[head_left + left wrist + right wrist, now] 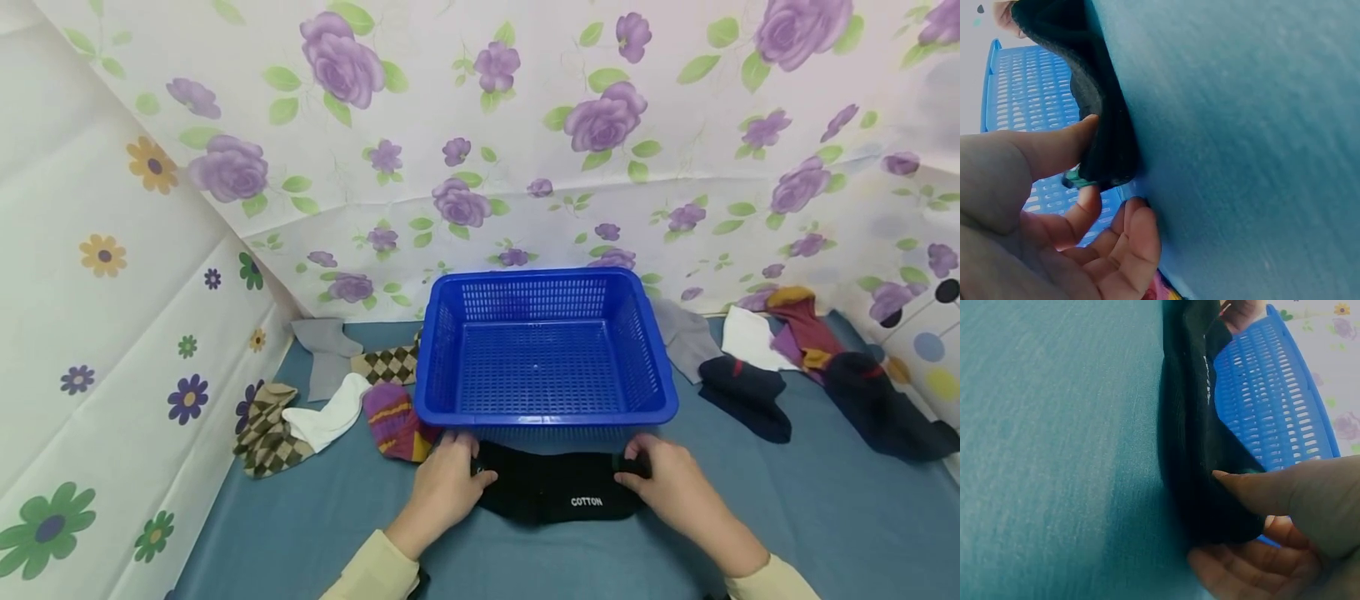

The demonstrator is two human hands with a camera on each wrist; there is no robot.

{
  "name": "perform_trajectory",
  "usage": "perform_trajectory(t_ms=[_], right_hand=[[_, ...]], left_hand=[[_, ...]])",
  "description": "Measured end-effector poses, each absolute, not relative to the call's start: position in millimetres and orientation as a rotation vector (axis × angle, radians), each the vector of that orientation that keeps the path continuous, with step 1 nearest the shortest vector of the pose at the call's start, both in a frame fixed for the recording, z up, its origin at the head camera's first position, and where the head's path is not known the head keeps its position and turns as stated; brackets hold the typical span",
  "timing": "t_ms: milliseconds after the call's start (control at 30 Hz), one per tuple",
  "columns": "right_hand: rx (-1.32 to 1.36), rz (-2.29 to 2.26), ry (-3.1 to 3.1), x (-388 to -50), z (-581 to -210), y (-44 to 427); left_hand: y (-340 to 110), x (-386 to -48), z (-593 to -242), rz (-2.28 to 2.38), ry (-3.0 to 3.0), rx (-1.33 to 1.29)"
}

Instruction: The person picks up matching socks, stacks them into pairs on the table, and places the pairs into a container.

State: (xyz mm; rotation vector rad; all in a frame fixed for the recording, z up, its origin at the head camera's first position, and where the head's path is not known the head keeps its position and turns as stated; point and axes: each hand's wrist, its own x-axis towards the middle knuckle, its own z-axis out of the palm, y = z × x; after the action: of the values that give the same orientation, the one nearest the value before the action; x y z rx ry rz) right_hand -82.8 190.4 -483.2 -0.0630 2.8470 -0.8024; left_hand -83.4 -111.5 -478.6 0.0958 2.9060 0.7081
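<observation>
Stretched sideways in front of the blue basket [546, 419] are black socks [540, 487], stacked or folded so that I cannot tell how many, with "COTTON" in white letters. My left hand [448, 479] pinches their left end between thumb and fingers; the left wrist view shows the thumb [1063, 147] on the black cloth [1110, 137]. At the other end my right hand [663, 479] has its thumb on top and fingers beneath, pinching the fabric [1210, 487]. The socks lie low, at or just above the blue cloth [300, 533].
Left of the basket lie a grey sock [327, 358], argyle socks [270, 429], a white sock [330, 414] and a striped purple sock [397, 421]. To its right are grey [686, 333], white [750, 337], navy [746, 398] and maroon socks [806, 325]. Flowered sheets wall the back and sides.
</observation>
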Motion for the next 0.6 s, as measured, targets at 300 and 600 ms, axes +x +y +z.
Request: perform_trajectory(t_ms=[300,600], right_hand=[[-0.055,-0.882,2.82,-81.8,-486.4,192.3],[-0.108,-0.853,2.771,-79.7,-483.9,192.3]], left_hand=[[-114.9,-82.1,-476.1,0.835,2.842,0.134],[-116.8,-78.2,-470.9,1.006,2.81,0.127]])
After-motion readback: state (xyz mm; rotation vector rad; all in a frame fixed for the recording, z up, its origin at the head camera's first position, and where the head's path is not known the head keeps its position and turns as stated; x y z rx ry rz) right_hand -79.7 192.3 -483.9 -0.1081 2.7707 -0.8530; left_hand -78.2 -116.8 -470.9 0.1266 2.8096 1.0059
